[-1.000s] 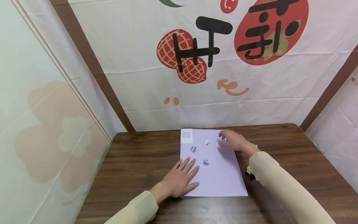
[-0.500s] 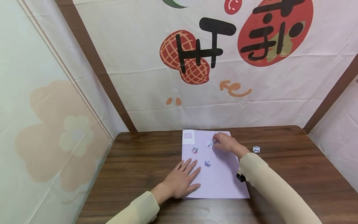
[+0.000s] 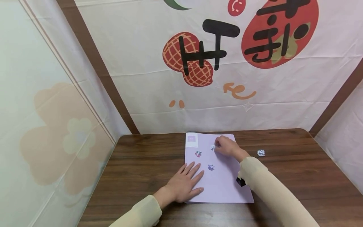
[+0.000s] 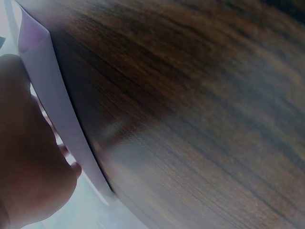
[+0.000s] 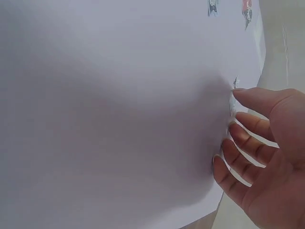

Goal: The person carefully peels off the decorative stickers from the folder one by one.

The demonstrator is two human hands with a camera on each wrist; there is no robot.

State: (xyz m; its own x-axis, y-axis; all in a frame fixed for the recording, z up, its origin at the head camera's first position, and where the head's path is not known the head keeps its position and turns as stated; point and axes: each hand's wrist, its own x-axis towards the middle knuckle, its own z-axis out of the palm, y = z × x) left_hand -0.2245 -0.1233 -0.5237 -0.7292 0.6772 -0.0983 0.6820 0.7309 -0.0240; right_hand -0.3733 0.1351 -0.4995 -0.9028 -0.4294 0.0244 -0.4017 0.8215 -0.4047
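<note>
A dark wood-grain table (image 3: 141, 176) stands before a pale fabric wall (image 3: 141, 91) printed in red and black. In the frame's lower centre lies a lilac folder (image 3: 224, 187), dotted with small stickers (image 3: 211, 167). The left hand (image 3: 182, 185) rests flat on its lower-left edge, fingers spread; the right hand (image 3: 227, 147) has bent fingers at the upper pale sticker (image 3: 212, 147), whether pinching I cannot tell. A pale scrap (image 3: 261, 153) lies farther right.

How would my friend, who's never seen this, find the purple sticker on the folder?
Start at the brown wooden table and find the big lilac folder lying on it. The purple sticker is near the middle of the folder's cover. In the head view, it sits lower than both the red-and-green sticker and the pale sticker there.
</note>
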